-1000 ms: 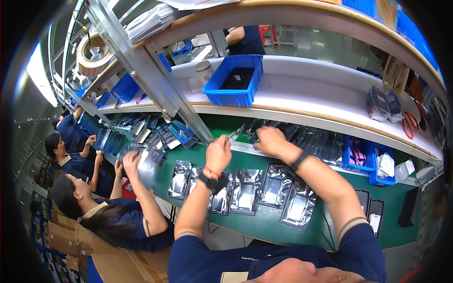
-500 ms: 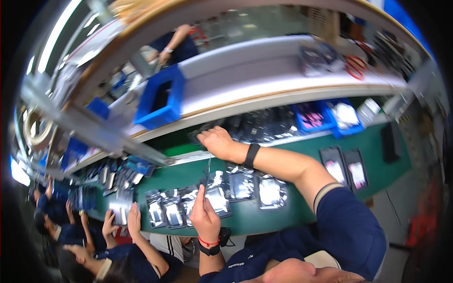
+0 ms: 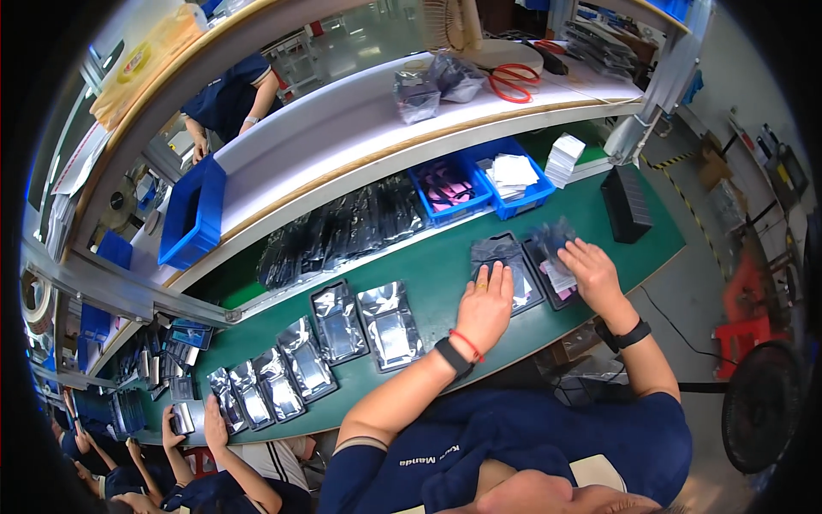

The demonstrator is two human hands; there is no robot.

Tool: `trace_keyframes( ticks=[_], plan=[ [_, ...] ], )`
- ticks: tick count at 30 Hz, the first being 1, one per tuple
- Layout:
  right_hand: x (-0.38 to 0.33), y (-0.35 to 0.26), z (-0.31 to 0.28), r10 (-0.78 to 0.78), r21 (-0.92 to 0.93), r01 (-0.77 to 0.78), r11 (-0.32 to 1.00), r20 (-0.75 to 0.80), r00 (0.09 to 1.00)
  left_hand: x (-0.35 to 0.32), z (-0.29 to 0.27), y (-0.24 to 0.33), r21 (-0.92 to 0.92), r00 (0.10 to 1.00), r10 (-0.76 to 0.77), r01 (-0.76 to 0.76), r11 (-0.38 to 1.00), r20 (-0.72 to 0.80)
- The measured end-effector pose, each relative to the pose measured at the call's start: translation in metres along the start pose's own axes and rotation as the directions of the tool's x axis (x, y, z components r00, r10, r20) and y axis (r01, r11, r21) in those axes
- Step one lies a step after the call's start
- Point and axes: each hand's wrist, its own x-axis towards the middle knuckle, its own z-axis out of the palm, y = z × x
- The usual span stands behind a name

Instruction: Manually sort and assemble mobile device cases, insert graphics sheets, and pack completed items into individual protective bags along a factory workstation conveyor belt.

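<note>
At the right part of the green table two black trays lie side by side. My left hand [image 3: 486,301] presses flat on the left tray [image 3: 529,291], fingers stretched out over a dark plastic bag [image 3: 497,248]. Above the right tray [image 3: 563,301], my right hand [image 3: 595,274] has its fingertips on another dark, see-through bag [image 3: 552,242], blurred by motion. White and pink pieces show in that tray below it. To my left, several black trays [image 3: 390,325] with shiny clear plastic over them stand in a row.
Behind the trays are a pile of dark bags [image 3: 342,227], a blue bin [image 3: 449,206] of pink-and-black pieces and a blue bin [image 3: 535,199] of white cards. A black block [image 3: 626,206] stands at the right. The shelf [image 3: 360,141] overhangs the back. A co-worker's hands [image 3: 214,421] work at the left.
Both hands have moved right, from the dark bag pile and the tray row to the two trays at the right. Dark bags now lie at these trays. The view has shifted right.
</note>
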Motion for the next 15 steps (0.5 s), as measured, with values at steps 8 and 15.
trace_keyframes(
  ticks=[8, 15],
  plan=[
    [-0.044, -0.001, 0.005, 0.076, 0.211, -0.176, 0.961, 0.414, 0.907, 0.014, 0.018, 0.016, -0.084, 0.926, 0.022, 0.011, 0.996, 0.377],
    [-0.034, -0.025, 0.044, 0.004, 0.232, -0.097, 0.968, 0.371, 0.928, -0.022, 0.003, -0.011, -0.084, 0.901, -0.122, 0.172, 0.982, 0.416]
  ],
)
